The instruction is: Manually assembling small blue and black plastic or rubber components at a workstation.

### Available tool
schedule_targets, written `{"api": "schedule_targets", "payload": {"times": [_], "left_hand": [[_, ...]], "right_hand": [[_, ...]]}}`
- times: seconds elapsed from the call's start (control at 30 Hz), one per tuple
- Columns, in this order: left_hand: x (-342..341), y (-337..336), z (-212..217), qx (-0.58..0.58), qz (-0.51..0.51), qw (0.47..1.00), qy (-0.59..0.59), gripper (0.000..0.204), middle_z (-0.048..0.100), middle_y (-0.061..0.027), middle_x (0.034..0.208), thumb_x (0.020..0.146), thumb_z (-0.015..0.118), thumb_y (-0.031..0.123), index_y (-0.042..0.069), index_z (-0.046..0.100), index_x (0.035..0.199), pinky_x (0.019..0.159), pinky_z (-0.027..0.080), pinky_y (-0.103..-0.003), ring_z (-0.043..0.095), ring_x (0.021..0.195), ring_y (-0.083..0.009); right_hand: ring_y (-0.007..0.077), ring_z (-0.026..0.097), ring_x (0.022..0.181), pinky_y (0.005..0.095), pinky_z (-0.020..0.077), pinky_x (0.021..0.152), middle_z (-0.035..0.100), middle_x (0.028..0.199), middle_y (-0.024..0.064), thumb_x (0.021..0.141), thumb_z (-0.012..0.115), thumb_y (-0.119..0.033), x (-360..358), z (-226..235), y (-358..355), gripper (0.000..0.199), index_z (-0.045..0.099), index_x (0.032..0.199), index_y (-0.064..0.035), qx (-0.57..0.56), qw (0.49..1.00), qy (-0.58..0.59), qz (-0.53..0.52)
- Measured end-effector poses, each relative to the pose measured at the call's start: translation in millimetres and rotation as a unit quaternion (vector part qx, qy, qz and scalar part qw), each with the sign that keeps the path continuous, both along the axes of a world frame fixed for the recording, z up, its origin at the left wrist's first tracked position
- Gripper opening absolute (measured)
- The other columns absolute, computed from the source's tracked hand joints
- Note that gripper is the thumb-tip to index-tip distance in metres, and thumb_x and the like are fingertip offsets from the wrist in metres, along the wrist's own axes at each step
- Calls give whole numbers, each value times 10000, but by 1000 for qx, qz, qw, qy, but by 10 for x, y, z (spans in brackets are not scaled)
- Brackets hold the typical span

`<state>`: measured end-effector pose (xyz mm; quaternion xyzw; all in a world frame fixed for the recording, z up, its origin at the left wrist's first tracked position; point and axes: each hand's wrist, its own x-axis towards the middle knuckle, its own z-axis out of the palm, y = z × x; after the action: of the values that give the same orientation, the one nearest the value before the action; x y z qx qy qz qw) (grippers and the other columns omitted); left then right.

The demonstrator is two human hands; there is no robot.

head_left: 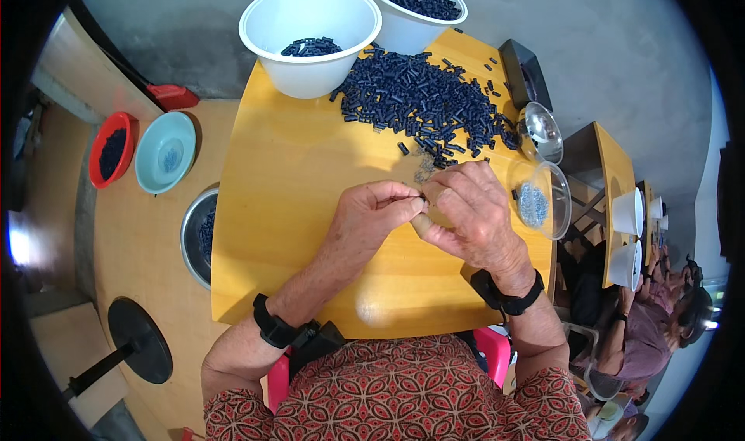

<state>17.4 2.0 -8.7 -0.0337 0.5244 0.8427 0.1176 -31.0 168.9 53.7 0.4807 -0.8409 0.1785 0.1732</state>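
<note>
My left hand (pixel 374 214) and my right hand (pixel 471 208) meet fingertip to fingertip over the yellow wooden table (pixel 287 208), pinching a small dark piece (pixel 424 203) between them. Just beyond my hands lies a big heap of small dark blue cylindrical parts (pixel 423 103). A white bowl (pixel 310 33) at the table's far edge holds a few of the same parts. A second white bowl (pixel 419 6) behind it is full of them. A clear plastic bowl (pixel 541 200) with tiny metal bits stands right of my right hand.
A clear dome lid (pixel 540 132) and a dark box (pixel 524 72) sit at the far right. On the left bench are a red bowl (pixel 110 150), a pale blue bowl (pixel 164 152) and a steel bowl (pixel 199 235). Other people sit at tables on the right (pixel 660 317).
</note>
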Motion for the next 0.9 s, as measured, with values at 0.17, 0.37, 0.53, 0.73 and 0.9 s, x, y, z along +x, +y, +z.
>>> {"api": "schedule_targets", "payload": {"times": [0.17,0.37,0.53,0.73,0.9], "left_hand": [[-20,-30,78,42,-26,999,-11,207,681,-16,932,907,623,142,-29,685,1007,793,456,-221,583,869,-65],[-21,-49,20,32,-51,998,-3,210,688,-19,924,903,626,145,-33,691,994,805,463,-221,590,874,-64],[-4,-30,27,-6,-32,999,7,160,656,16,842,892,629,128,-12,694,931,735,443,-214,555,795,-46],[-17,-60,22,-45,-36,998,10,117,562,71,758,877,629,116,13,657,828,640,370,-206,466,717,-20],[-17,-53,-20,-43,-20,999,13,143,529,73,704,871,639,118,-5,658,802,571,324,-205,418,657,-16]], "right_hand": [[258,580,755,377,472,677,609,822,83,623,767,-127,-38,-6,22,232,612,771,-38,-26,1000,11,-4],[257,582,767,378,469,681,606,821,80,629,759,-127,-28,31,9,223,596,757,-44,-8,1000,-18,13],[240,538,713,367,438,636,540,732,64,626,732,-118,-36,63,-17,197,577,727,-53,37,999,4,33],[220,485,663,356,394,596,470,673,54,634,691,-141,-65,57,-36,167,560,701,-65,68,996,30,51],[219,491,669,352,396,601,474,677,56,655,689,-154,-29,63,-73,170,547,696,-70,79,995,36,55]]}}
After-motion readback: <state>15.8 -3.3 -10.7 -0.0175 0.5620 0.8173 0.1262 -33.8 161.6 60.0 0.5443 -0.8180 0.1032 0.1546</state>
